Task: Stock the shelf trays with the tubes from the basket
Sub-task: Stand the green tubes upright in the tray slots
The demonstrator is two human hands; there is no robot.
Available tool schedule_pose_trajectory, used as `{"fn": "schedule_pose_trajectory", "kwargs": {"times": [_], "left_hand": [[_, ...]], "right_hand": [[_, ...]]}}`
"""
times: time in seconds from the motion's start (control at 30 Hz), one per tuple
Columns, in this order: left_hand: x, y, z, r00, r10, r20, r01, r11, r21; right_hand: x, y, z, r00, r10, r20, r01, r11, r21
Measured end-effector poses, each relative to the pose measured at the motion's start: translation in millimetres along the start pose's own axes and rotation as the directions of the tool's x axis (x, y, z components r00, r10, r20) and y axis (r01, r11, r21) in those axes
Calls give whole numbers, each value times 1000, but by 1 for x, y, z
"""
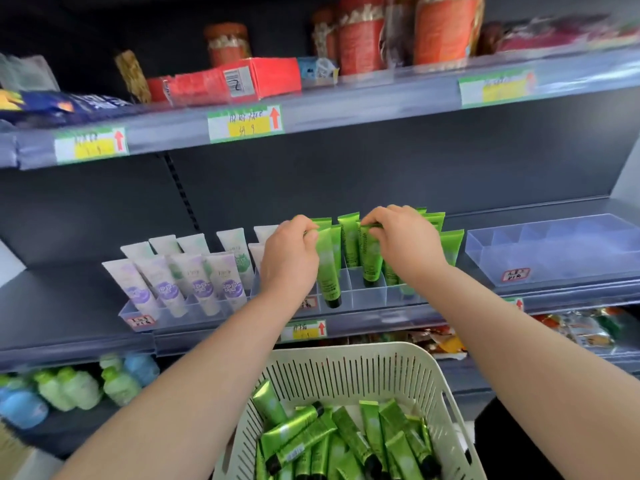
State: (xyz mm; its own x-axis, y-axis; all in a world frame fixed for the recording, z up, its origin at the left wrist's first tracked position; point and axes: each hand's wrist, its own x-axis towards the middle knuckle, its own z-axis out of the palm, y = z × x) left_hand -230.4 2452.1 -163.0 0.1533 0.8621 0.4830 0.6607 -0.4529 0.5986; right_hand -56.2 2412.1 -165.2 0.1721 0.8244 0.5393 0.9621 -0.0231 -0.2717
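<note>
My left hand [289,258] pinches the top of a green tube [327,271] that stands cap-down in a front slot of the clear divided tray [367,297] on the middle shelf. My right hand [403,239] pinches the top of another green tube [370,259] standing one slot to the right. More green tubes [349,237] stand behind them in the same tray. Below, the white slotted basket [346,372] holds several loose green tubes [332,438].
A tray of white and purple tubes [183,275] stands to the left on the same shelf. A clear tray [554,251] with nothing in it sits to the right. The upper shelf carries red boxes and jars; the lower shelf holds bottles [69,389] and snack packets.
</note>
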Motion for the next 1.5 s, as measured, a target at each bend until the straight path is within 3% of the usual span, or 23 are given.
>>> {"fn": "schedule_pose_trajectory", "kwargs": {"times": [0.27,0.43,0.9,1.17,1.5], "left_hand": [[24,9,16,999,38,-26,-39,999,-33],[43,16,36,996,85,-18,-86,996,-29],[74,33,74,977,155,146,-167,983,74],[69,33,78,980,136,145,-155,979,131],[62,10,88,937,134,322,-202,961,190]], "right_hand": [[7,16,40,989,-3,150,13,998,-69],[13,24,42,986,-38,163,44,999,-29],[-3,54,23,975,-208,-74,197,971,-136],[-7,55,29,973,-210,-99,197,972,-131],[-11,51,26,973,-219,-72,207,969,-137]]}}
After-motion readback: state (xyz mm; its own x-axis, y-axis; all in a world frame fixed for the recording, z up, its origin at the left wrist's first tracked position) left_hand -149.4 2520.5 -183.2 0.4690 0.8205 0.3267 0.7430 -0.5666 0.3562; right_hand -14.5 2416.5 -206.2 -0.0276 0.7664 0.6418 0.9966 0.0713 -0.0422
